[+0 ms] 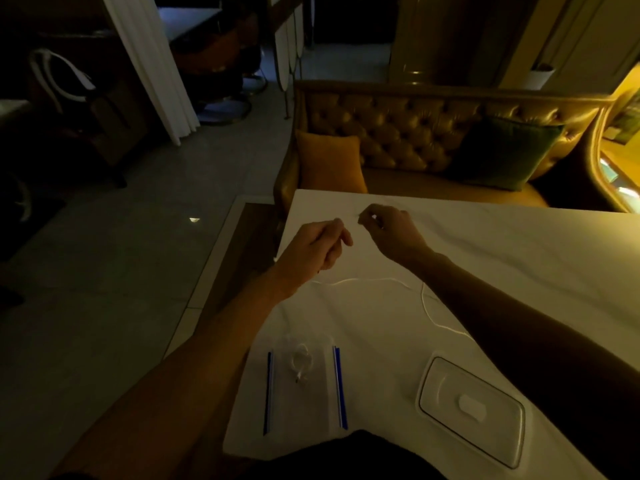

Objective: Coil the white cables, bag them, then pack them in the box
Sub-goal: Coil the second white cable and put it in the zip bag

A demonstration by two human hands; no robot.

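Observation:
A thin white cable [367, 280] trails loosely across the white table [519, 258], curving down to the right under my right forearm. My left hand [317, 249] and my right hand [391, 230] are raised over the far part of the table, each with fingertips pinched on the cable. Near the front edge lie clear zip bags [304, 386] with blue strips; one holds a coiled white cable [301, 362]. A clear plastic box [472, 408] with its lid on sits at the front right.
A gold tufted sofa [398, 133] with an orange cushion [329, 161] and a green cushion [502, 154] stands behind the table. The table's left edge drops to a tiled floor [121, 271]. White curtains and chairs are far left.

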